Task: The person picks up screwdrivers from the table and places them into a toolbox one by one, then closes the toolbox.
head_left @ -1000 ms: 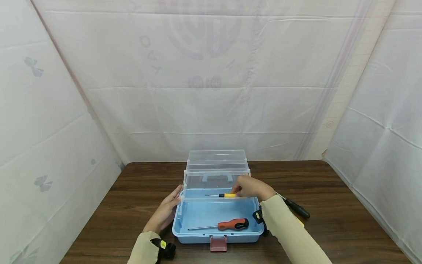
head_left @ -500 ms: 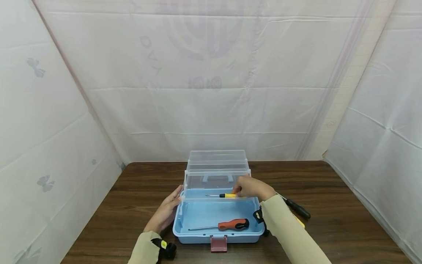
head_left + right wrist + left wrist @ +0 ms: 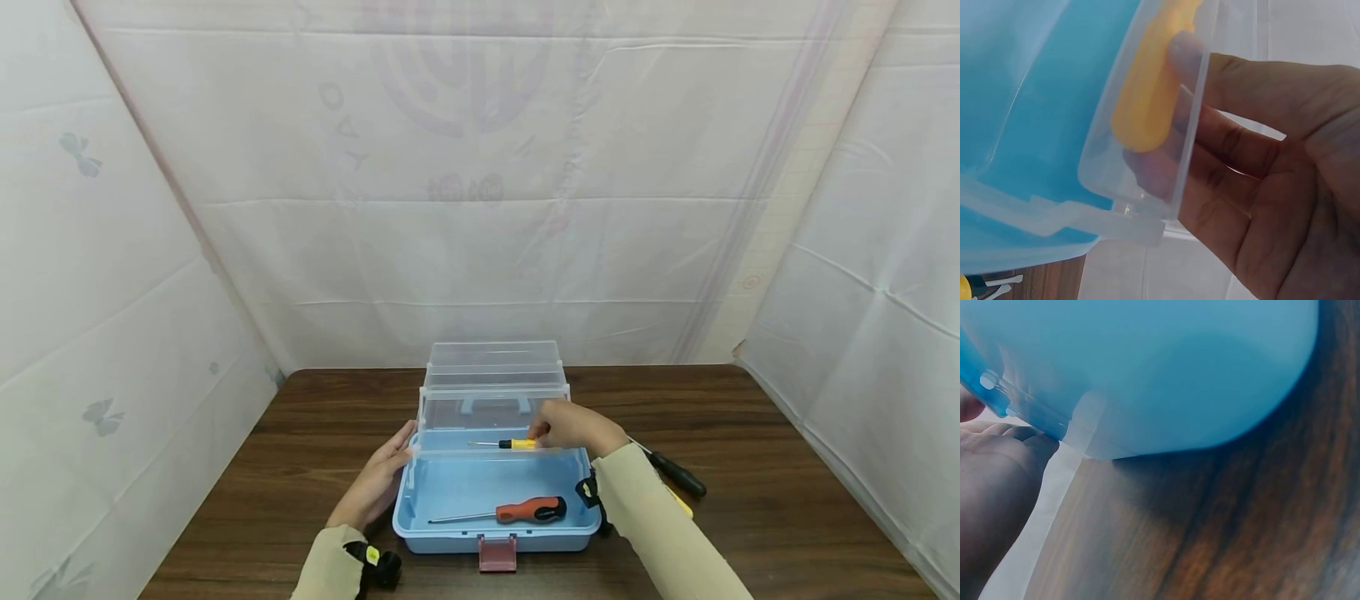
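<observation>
Pinching a yellow-handled, black-collared screwdriver (image 3: 517, 444)

The toolbox (image 3: 450, 544) is smooth plastic, the table (image 3: 315, 442) wood-grained, the yellow screwdriver handle (image 3: 522, 444) apparently matt plastic.

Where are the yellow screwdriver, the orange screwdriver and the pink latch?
Yellow screwdriver (image 3: 1147, 87), right wrist view: on its handle.
Orange screwdriver (image 3: 517, 512), head view: on its handle.
Pink latch (image 3: 497, 557), head view: on the middle of its flap.
</observation>
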`<state>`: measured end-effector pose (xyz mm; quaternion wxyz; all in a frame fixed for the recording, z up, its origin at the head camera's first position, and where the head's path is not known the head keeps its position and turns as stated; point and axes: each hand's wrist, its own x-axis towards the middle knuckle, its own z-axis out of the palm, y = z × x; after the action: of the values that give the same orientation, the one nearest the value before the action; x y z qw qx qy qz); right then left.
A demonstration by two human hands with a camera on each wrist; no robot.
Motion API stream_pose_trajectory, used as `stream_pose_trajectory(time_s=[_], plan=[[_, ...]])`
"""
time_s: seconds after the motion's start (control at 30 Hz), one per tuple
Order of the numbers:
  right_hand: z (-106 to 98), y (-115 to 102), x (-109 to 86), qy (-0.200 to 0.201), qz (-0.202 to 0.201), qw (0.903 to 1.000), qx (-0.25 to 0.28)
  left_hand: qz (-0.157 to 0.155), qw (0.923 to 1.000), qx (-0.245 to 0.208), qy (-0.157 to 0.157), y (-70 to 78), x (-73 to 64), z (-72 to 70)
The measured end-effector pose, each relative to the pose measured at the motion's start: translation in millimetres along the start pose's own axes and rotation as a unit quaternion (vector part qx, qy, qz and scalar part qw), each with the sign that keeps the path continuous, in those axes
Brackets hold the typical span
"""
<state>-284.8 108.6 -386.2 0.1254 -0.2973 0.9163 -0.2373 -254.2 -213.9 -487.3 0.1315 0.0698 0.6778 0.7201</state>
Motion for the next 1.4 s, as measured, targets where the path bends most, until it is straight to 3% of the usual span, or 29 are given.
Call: stream_pose_trajectory(time_s=[0.9, 1.4], plan=[[-7.1, 6.6, -8.1, 0.022, -0.009, 0.9993, 0.029, 0.001, 0.9999, -0.014, -0.001, -1.5, 2.2, 0.5], [-20.8, 15.4, -21.1, 0.044, -0.009, 0.9989, 0.013, 0.005, 0.9999, -0.013, 0.001, -1.7, 1.8, 1.8]])
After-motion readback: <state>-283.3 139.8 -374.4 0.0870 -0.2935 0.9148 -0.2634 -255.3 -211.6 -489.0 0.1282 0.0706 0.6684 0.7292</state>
